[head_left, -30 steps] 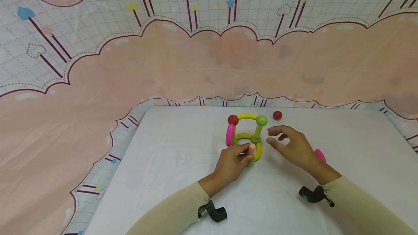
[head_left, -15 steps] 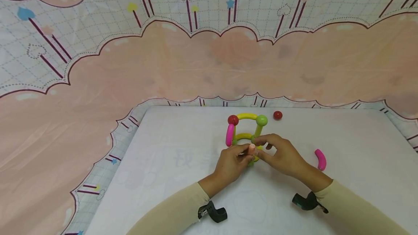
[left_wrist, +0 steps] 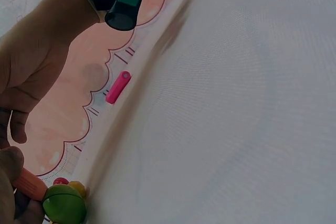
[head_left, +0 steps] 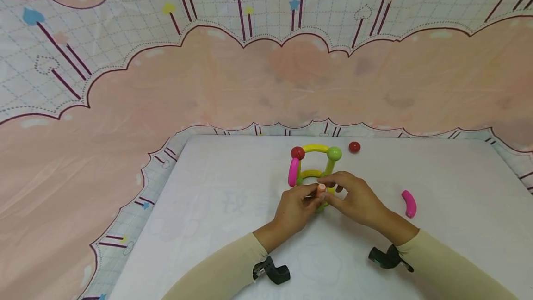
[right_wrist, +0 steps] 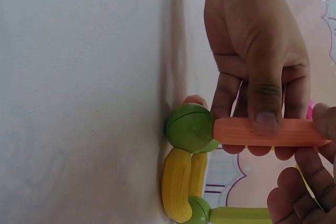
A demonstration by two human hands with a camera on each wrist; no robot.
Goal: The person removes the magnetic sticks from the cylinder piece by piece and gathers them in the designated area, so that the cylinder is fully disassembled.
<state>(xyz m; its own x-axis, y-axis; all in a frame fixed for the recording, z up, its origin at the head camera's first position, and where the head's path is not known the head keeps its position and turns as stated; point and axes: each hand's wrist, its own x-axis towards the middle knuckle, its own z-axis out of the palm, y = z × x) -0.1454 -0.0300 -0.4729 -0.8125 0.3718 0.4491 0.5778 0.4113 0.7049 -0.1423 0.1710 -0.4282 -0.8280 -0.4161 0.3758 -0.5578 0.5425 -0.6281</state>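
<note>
An orange magnetic rod [right_wrist: 236, 131] stands upright on a green ball [right_wrist: 190, 128] at the near corner of a stick-and-ball frame. My left hand [head_left: 293, 207] grips the rod along its length, thumb on one side and fingers behind. At the rod's upper end, my right hand [head_left: 358, 200] pinches with thumb and fingertips on either side. Behind the hands, the frame has curved yellow rods [head_left: 315, 148], a pink curved rod [head_left: 293, 172], a light green rod [head_left: 329, 167], a red ball [head_left: 297, 153] and a green ball [head_left: 334, 153]. My hands partly hide its near side.
A loose red ball [head_left: 354, 147] lies near the table's back edge. To the right of my right hand is a loose pink curved rod [head_left: 409, 203]. The white table [head_left: 200, 244] meets a patterned cloth [head_left: 250, 87] behind.
My right hand has come in from the right, leftward and down to the orange rod's top, and its fingers have closed there. The loose pink rod came into full view. My left hand stayed put.
</note>
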